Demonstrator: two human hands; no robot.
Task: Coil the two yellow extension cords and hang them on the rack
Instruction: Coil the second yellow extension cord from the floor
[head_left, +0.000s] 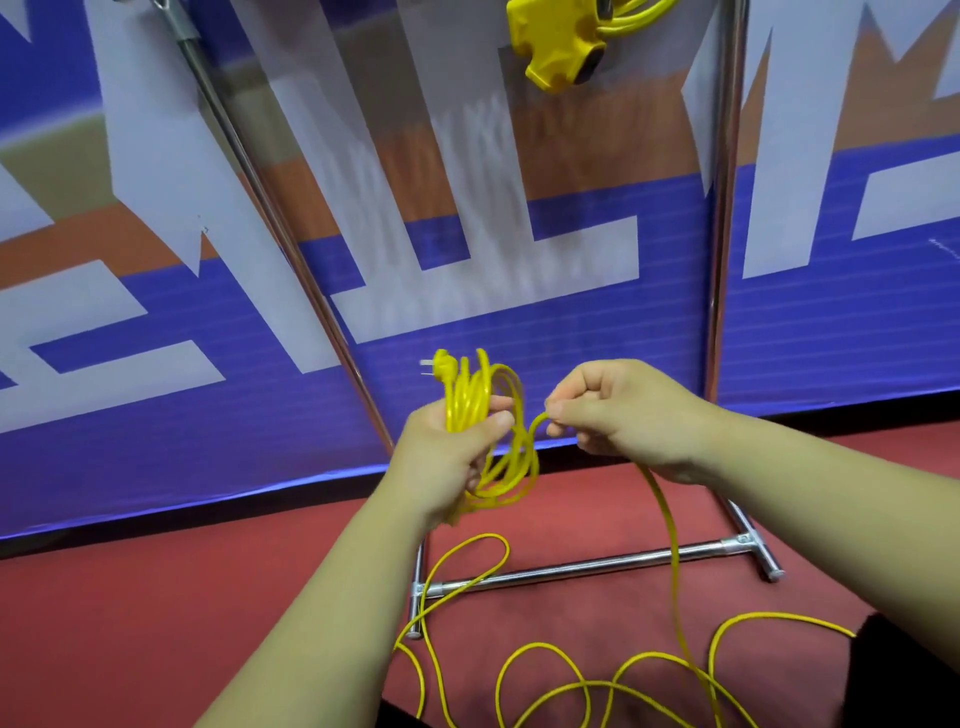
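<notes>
Scene: We stand before the chrome rack (724, 208), part-way through winding a yellow extension cord above the red floor (208, 597).
Left hand: Our left hand (452, 452) is clamped round the gathered coil (519, 467). The plug (440, 364) sticks up at the top of the bundle.
Right hand: Our right hand (618, 410) pinches the running cord between thumb and fingertips, just beside the coil. A short arc of cord bridges the two hands.
Loose cord: The loose cord (670, 545) drops from the right hand and sprawls in open loops on the floor. One loop lies across the rack's base bar (597, 564).
Other cord: A second cord (639, 15) hangs high on the rack, its socket block (556, 47) dangling below. We judge that half the task is done.
Step in hand: We are laying the next loop into the left hand.
Doing it well: We should draw each length to match the loops already held and roll the cord slightly between the fingertips so it lies flat. The left thumb should lift only long enough to trap each new turn.
Watch for: We think the floor loops could snag on the base bar or pull into a knot. Steady, unhurried draws should let them unfold.
</notes>
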